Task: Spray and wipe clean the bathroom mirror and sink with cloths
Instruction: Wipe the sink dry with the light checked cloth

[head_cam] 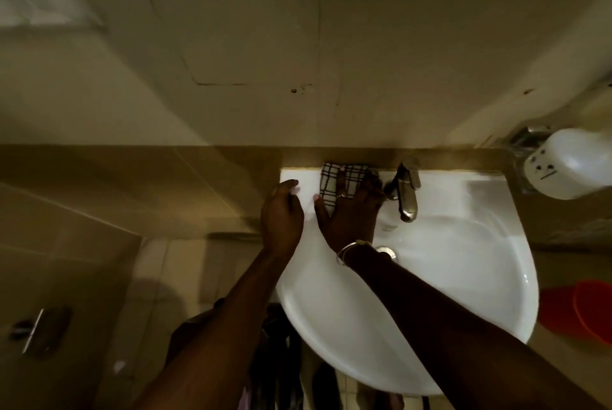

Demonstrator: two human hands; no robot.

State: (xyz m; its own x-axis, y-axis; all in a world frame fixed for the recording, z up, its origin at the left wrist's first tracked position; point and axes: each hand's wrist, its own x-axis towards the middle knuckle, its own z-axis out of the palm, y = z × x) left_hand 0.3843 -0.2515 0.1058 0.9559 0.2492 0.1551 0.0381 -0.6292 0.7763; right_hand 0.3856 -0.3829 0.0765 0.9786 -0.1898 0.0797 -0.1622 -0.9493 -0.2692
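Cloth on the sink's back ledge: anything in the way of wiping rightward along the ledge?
Yes. The faucet stands on the ledge right beside the cloth, at the right hand's fingertips. A straight wipe rightward along the sink ledge would likely hit its base.

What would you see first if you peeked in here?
The big white sink glows in the dim room, filling the lower right. At its back rim, left of the metal tap, the right hand presses a checked cloth flat, while the left hand rests on the sink's left corner.
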